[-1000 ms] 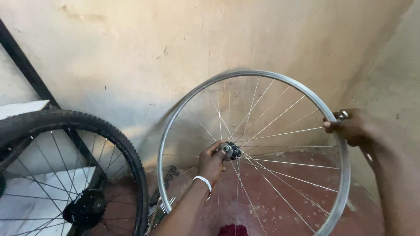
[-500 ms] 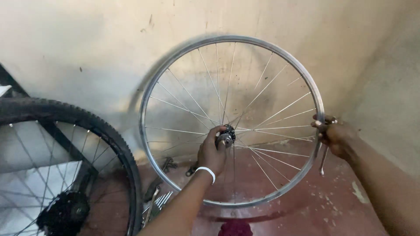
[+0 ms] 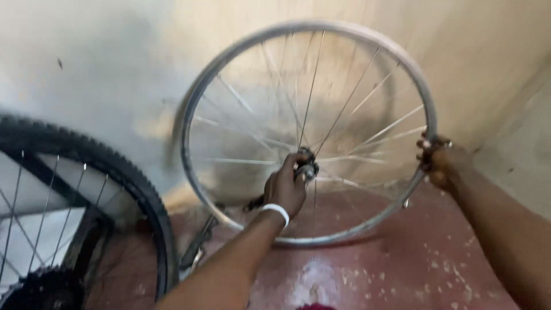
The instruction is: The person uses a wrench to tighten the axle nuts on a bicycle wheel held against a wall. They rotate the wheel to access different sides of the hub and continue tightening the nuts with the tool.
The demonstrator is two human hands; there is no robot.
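Since the earlier picture the bare wheel rim (image 3: 198,103) has been lifted a little and turned, so that it sits higher against the wall, and the right hand has slid slightly up its right edge. Nearest the camera, the left forearm reaches forward, a white wristband (image 3: 276,210) round the wrist. The left hand (image 3: 285,186) is closed about the hub (image 3: 307,166) at the middle of the spokes, fingers curled round the axle end. The right hand (image 3: 441,163) is clenched on the rim's right side; a small metal tool seems pinched there, but blur hides it. The rim's lowest part hangs just above the red floor (image 3: 402,270). At the left edge stands a tyred bicycle wheel (image 3: 138,189). Behind all rises the pale wall (image 3: 115,69).
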